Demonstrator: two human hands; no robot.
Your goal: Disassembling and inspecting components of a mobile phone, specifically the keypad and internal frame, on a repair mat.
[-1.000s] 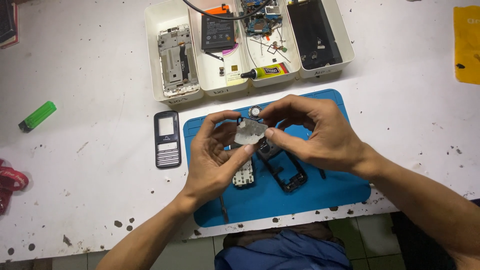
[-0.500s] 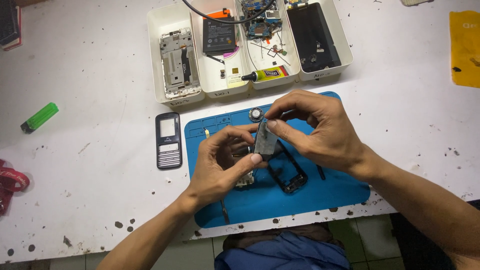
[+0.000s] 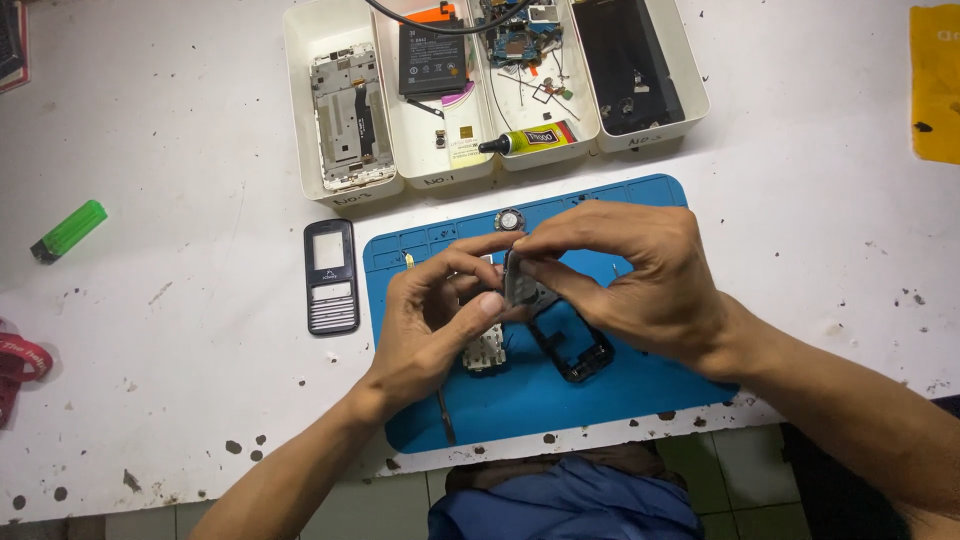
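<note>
Pinching a small grey phone part on edge between both hands, the right hand grips its top and the left hand its lower side. A slip would likely drop it onto the black frame and keypad board directly below on the blue mat.

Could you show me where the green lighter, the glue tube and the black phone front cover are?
green lighter [image 3: 68, 230], head view, middle of its body.
glue tube [image 3: 532, 139], head view, middle of the tube.
black phone front cover [image 3: 331, 277], head view, between window and keypad slots.
</note>
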